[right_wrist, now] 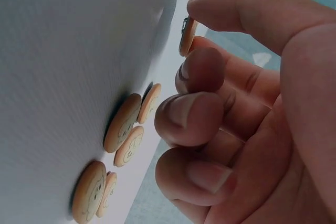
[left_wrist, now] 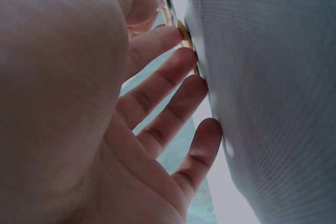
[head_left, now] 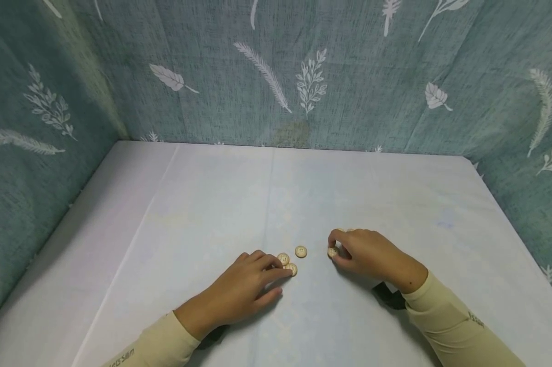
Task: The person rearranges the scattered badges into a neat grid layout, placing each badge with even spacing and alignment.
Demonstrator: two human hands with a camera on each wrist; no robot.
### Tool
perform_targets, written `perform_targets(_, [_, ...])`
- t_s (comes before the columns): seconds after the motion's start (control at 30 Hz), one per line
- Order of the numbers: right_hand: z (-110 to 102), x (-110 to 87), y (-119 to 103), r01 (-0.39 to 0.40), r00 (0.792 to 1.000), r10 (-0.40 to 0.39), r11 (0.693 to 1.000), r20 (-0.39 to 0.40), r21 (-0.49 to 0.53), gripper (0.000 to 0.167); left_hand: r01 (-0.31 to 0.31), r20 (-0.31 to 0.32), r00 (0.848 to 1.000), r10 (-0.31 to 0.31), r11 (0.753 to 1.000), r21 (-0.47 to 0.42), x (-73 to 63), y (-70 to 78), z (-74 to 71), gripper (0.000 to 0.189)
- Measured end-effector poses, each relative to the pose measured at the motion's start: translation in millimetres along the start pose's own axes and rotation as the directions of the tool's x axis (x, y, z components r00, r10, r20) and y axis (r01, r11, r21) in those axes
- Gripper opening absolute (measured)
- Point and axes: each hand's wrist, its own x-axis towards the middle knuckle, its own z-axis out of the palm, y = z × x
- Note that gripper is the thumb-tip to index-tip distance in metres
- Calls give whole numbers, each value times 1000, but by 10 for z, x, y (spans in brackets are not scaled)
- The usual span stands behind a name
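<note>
My right hand pinches a small round wooden disc between thumb and index finger, just over the white tabletop. In the right wrist view that disc stands on edge, while the other fingers curl in beside it. Beyond the hand, more discs with drawn faces lie flat, mostly hidden in the head view. My left hand is spread low on the table, its index fingertip on one disc. Another disc lies against that one, by the fingertips. A single disc sits between the two hands.
A white cloth with fold lines covers the table. Green leaf-patterned fabric hangs along the back and both sides, right at the table's edges.
</note>
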Motion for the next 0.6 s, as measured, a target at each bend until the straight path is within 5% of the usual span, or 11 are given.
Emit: perform_targets(0.6, [-20, -9, 67, -38, 999, 36, 997, 35, 65, 9, -22, -44, 999, 22, 1000, 1, -14, -8, 24, 35])
